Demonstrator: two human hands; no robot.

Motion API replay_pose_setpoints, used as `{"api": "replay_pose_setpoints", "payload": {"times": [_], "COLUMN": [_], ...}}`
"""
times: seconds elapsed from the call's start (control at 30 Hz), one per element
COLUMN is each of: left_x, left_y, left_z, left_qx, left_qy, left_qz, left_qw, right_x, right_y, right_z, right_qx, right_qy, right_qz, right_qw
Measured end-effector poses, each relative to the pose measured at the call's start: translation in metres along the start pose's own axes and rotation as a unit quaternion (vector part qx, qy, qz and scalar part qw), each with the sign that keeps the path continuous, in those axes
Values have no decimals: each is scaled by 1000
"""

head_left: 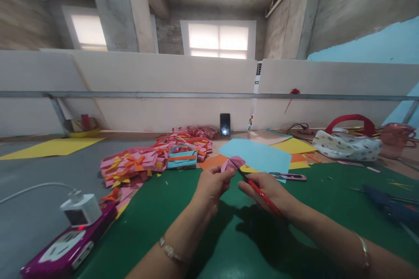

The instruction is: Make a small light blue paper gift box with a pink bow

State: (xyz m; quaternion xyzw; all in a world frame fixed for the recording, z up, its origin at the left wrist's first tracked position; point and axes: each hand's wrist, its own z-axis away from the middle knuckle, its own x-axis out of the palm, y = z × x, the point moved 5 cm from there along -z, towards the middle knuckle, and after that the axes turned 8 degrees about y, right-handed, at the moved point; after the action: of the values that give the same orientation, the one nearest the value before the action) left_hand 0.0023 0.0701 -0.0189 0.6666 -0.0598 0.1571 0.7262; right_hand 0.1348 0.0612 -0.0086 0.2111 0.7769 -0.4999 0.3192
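A small piece of pink paper is pinched in my left hand, its curved edge facing up and away from me. My right hand grips a pair of scissors with red handles. Their dark blades reach up to the pink paper and meet it near my left fingertips. Both hands hover over the green mat. Just beyond them lie a light blue sheet and an orange sheet. Close by my right hand is a pink utility knife.
Pink and orange folded paper pieces are heaped at left, beside a small blue paper bag. A purple power strip holds a white charger. A phone leans upright at the back. Right: a blue glue gun, a patterned bag.
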Motion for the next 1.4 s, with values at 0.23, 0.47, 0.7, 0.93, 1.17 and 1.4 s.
{"api": "replay_pose_setpoints", "payload": {"times": [0.23, 0.47, 0.7, 0.93, 1.17, 1.4], "left_x": [-1, -2, -1, 0, 4, 4], "left_y": [-1, -1, 0, -1, -7, -6], "left_z": [1, 1, -1, 1, -1, -1], "left_qx": [-5, -7, -3, -14, -42, -43], "left_qy": [6, 10, -1, -16, -33, -32], "left_qz": [-3, -4, 3, -16, -20, -5], "left_qw": [1000, 1000, 1000, 1000, 998, 999], "right_x": [-1, 1, -2, -1, 2, -1], "right_y": [-2, 0, 0, 1, -1, -4], "right_z": [-1, 0, -1, -3, 0, -2], "right_qx": [-11, 41, 3, -5, 19, -35], "right_qy": [12, 3, 24, 21, 10, 46], "right_qz": [19, -6, 39, 31, -54, -14], "right_qw": [1000, 999, 999, 999, 998, 998]}}
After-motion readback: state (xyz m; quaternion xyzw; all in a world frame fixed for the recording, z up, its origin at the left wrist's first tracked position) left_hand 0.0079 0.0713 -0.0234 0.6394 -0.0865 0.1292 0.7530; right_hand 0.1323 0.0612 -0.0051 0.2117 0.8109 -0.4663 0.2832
